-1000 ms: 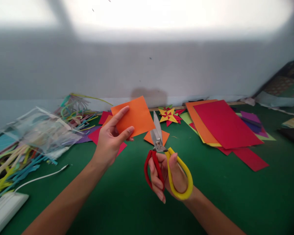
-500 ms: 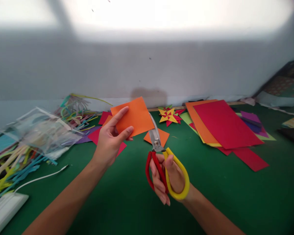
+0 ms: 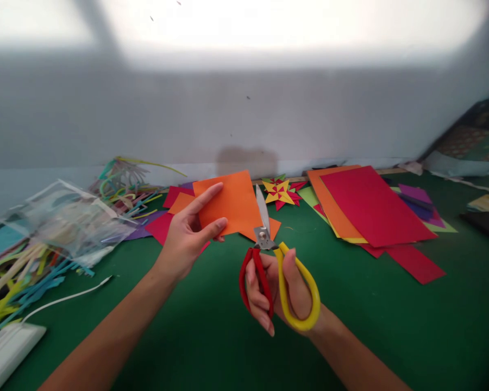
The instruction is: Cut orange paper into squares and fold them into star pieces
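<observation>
My left hand [image 3: 191,231] pinches an orange paper sheet [image 3: 232,203] by its left side, index finger and thumb in front, the other fingers mostly hidden behind. My right hand [image 3: 273,288] grips the scissors [image 3: 263,237] by a red handle and a yellow handle. The blades point up beside the sheet's right edge; whether they touch it is hard to tell. Behind the pivot lies a smaller orange piece [image 3: 274,228] on the green table [image 3: 212,326]. A yellow and red folded star [image 3: 279,192] sits further back.
On the right lies a stack of large red and orange sheets [image 3: 378,209]. At the left are a clear plastic bag [image 3: 73,217], many coloured paper strips [image 3: 28,288] and a white power strip [image 3: 12,347] with a cable. Red and purple scraps [image 3: 158,225] lie behind my left hand.
The orange sheet has moved slightly right and down and turned more level. The scissors have swung more upright, and their handles have spread a little.
</observation>
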### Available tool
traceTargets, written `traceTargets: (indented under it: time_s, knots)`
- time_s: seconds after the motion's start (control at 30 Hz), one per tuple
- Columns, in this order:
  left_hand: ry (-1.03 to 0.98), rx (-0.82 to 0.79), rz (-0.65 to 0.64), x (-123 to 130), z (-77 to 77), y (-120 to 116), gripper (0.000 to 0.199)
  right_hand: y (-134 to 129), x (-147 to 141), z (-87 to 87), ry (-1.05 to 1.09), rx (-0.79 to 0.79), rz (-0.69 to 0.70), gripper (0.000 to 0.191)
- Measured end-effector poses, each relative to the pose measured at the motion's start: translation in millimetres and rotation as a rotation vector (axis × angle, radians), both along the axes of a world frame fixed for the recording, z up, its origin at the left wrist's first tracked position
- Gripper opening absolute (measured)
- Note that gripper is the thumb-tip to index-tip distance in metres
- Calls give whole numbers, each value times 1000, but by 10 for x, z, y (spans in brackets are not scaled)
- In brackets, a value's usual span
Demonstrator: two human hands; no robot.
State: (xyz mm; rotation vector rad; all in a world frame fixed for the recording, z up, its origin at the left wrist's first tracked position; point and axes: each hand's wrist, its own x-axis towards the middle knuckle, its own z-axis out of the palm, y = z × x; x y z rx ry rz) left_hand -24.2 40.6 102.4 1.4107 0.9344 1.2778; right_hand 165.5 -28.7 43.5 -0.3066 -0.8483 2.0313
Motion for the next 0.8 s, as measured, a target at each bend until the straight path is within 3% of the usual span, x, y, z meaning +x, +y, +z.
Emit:
traceTargets:
  time_s: [0.47,0.8]
  knots:
    - [2,-27,25,15,12,0,67,-1,72,120,106,-63,120,93]
    - [7,-45,11,55,27,-38,67,18,102,116,96,-65,85,94]
